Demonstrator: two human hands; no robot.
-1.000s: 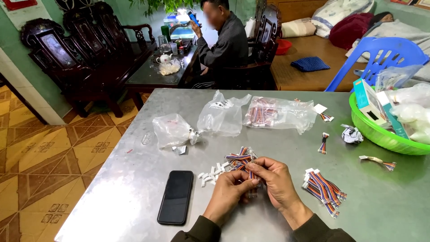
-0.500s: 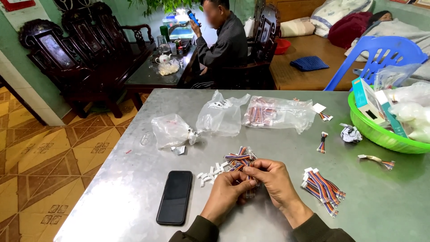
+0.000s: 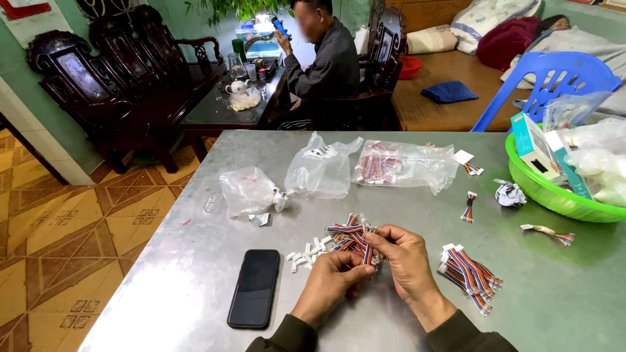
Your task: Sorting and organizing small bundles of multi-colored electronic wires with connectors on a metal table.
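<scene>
Both my hands meet over a grey metal table (image 3: 195,280). My left hand (image 3: 329,283) and my right hand (image 3: 404,261) pinch between their fingertips a short multicoloured ribbon cable (image 3: 367,253) with a white connector. Just beyond them lies a loose pile of the same cables (image 3: 345,233), with several small white plastic connectors (image 3: 306,253) to its left. A finished-looking bundle of cables (image 3: 471,274) lies to the right of my right hand.
A black phone (image 3: 254,287) lies face up at my left. Clear plastic bags (image 3: 323,171) (image 3: 248,190) (image 3: 404,163) lie further back. A green basket (image 3: 554,195) of packets stands at the right edge. A person (image 3: 326,58) sits beyond at a dark table.
My hands have stayed in place, fingers shifting slightly on the cable. The view has tilted a little.
</scene>
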